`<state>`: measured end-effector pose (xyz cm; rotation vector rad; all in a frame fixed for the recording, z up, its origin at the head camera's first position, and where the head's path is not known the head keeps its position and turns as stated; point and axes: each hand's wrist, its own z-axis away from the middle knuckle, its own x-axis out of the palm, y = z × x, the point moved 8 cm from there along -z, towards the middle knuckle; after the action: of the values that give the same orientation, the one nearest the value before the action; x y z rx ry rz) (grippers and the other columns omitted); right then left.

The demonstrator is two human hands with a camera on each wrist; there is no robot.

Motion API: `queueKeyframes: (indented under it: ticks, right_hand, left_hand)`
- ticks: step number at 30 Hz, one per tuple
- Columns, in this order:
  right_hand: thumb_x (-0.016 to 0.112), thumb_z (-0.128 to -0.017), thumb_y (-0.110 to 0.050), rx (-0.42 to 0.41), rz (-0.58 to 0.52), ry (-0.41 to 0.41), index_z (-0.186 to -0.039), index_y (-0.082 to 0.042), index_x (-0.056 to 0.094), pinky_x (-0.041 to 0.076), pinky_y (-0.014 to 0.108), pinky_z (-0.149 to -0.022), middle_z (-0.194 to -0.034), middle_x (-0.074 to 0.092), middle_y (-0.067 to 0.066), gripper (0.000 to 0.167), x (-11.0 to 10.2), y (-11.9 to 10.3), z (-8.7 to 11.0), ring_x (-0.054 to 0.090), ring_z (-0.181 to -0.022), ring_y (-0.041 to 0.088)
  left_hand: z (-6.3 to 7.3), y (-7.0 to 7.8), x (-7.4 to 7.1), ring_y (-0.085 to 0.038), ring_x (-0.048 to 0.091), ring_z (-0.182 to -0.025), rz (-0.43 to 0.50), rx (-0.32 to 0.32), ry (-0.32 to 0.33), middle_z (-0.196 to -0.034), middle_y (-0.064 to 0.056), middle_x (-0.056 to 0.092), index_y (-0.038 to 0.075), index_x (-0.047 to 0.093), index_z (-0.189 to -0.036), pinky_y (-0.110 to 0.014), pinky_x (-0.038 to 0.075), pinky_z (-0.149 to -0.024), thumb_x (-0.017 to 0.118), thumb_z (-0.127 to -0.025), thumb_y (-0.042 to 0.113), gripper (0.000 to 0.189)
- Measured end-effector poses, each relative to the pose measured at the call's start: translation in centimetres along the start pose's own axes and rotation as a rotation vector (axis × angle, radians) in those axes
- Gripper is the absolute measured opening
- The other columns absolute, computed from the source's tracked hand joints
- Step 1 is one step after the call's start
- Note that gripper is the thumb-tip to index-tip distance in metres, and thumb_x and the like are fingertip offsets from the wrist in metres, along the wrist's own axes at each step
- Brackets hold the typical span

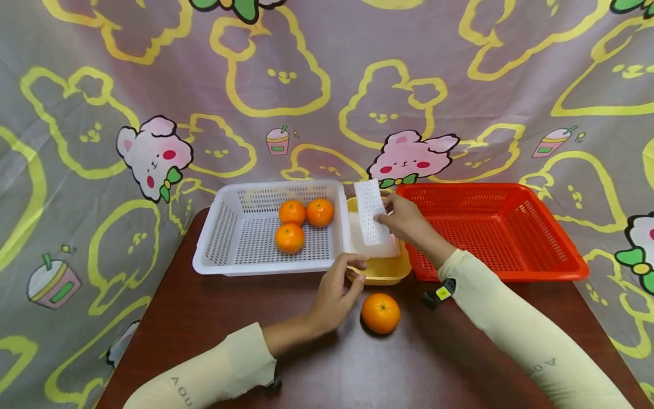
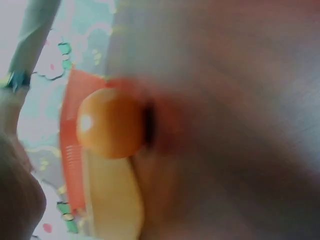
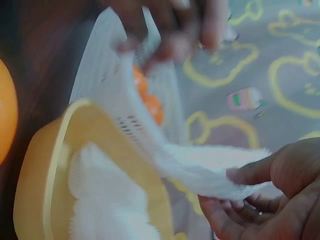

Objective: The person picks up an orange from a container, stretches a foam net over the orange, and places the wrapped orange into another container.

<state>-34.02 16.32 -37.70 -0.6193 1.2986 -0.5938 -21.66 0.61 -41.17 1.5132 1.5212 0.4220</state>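
Note:
My right hand [image 1: 403, 218] pinches a white foam net sleeve [image 1: 371, 213] by its side, lifted above the yellow basket [image 1: 380, 272]. More white foam nets [image 3: 107, 200] lie inside that basket. My left hand [image 1: 334, 295] hovers in front of the basket's near left edge, fingers loosely bent, holding nothing. Just right of it, a single orange [image 1: 380, 313] rests on the table. In the right wrist view the thumb and fingers grip the foam net [image 3: 215, 170], while the left hand at the top is blurred.
A white basket [image 1: 265, 266] at the left holds three oranges [image 1: 291, 227]. At the right stands a red basket [image 1: 495, 275]. The dark brown table [image 1: 214, 318] runs up to a patterned cloth [image 1: 317, 68] hanging behind.

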Motion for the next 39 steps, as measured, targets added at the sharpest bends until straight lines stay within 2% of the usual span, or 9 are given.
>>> queueKeyframes:
  ticks: [2,5,9,13,18,22,28,34,39]
  right_hand:
    - [0.068,-0.098,-0.017,-0.018,-0.009,-0.025,-0.126,0.002,0.054,0.06,0.042,-0.09,-0.128,0.06,0.024,0.036,-0.8,0.0,1.3,0.062,-0.108,0.034]
    - [0.072,-0.096,-0.017,-0.055,-0.039,-0.059,-0.123,0.0,0.055,0.058,0.043,-0.095,-0.124,0.062,0.023,0.036,-1.3,0.2,3.1,0.061,-0.111,0.035]
    - [0.076,-0.093,-0.015,-0.15,-0.118,-0.069,-0.113,0.001,0.057,0.054,0.031,-0.083,-0.105,0.062,0.017,0.032,-1.1,0.5,5.0,0.06,-0.099,0.03]
    - [0.08,-0.089,-0.015,-0.201,-0.203,-0.078,-0.107,0.001,0.058,0.048,0.025,-0.077,-0.096,0.059,0.012,0.032,0.3,1.3,6.7,0.057,-0.095,0.026]
    - [0.082,-0.087,-0.015,-0.213,-0.274,-0.082,-0.107,0.001,0.06,0.049,0.022,-0.072,-0.098,0.061,0.012,0.034,1.5,2.1,8.0,0.058,-0.095,0.025]
    - [0.082,-0.087,-0.019,-0.211,-0.313,-0.111,-0.109,0.002,0.06,0.049,0.021,-0.072,-0.098,0.061,0.013,0.037,1.8,2.6,8.4,0.058,-0.094,0.025]
    - [0.072,-0.094,-0.035,-0.234,-0.394,-0.327,-0.136,0.009,0.052,0.058,0.028,-0.09,-0.129,0.064,0.026,0.064,3.1,3.7,9.0,0.065,-0.114,0.028]
    - [0.05,-0.107,-0.036,-0.108,-0.663,-0.489,-0.15,0.013,0.033,0.054,0.039,-0.105,-0.142,0.054,0.027,0.068,4.4,5.2,9.6,0.063,-0.123,0.025]
    - [0.055,-0.107,-0.026,-0.011,-0.788,-0.49,-0.148,0.016,0.033,0.056,0.034,-0.101,-0.128,0.062,0.011,0.063,5.0,5.8,10.1,0.065,-0.113,0.016]
  left_hand:
    - [-1.0,0.0,-0.8,-0.033,0.063,-0.113,0.032,-0.053,0.059,-0.126,-0.02,0.059,0.002,0.049,-0.137,-0.035,0.059,-0.092,0.059,-0.102,0.004,0.037]
    - [-2.5,-0.5,-1.4,-0.034,0.06,-0.12,0.089,-0.179,0.08,-0.132,-0.02,0.055,0.004,0.045,-0.144,-0.037,0.057,-0.098,0.062,-0.102,0.011,0.045]
    - [-4.3,-1.1,-1.2,-0.03,0.06,-0.121,0.174,-0.303,0.019,-0.132,-0.017,0.058,0.004,0.048,-0.143,-0.034,0.059,-0.094,0.065,-0.101,0.015,0.047]
    - [-4.6,-1.3,-0.9,-0.022,0.063,-0.107,0.175,-0.348,-0.026,-0.118,-0.016,0.064,0.002,0.058,-0.13,-0.022,0.058,-0.081,0.067,-0.1,0.015,0.034]
    - [-4.5,-1.2,-1.0,-0.015,0.062,-0.086,0.103,-0.315,0.002,-0.095,-0.015,0.068,0.002,0.066,-0.103,-0.018,0.053,-0.071,0.073,-0.094,0.01,0.014]
    - [-4.3,-1.0,-1.1,-0.02,0.066,-0.086,0.078,-0.288,0.018,-0.094,-0.015,0.07,0.002,0.067,-0.096,-0.021,0.054,-0.072,0.075,-0.091,0.006,0.01]
    - [-4.1,-0.3,-1.1,-0.029,0.071,-0.105,0.127,-0.235,0.02,-0.108,-0.017,0.074,-0.001,0.069,-0.105,-0.028,0.059,-0.09,0.069,-0.092,-0.003,0.012]
    - [-4.1,1.6,-0.8,-0.018,0.066,-0.098,0.092,-0.088,-0.025,-0.107,-0.011,0.072,0.001,0.071,-0.11,-0.026,0.058,-0.087,0.066,-0.094,-0.004,0.017]
    - [-3.8,3.2,-0.3,-0.015,0.065,-0.102,0.023,0.069,-0.076,-0.11,-0.008,0.071,0.003,0.07,-0.111,-0.026,0.057,-0.091,0.066,-0.095,-0.002,0.017]
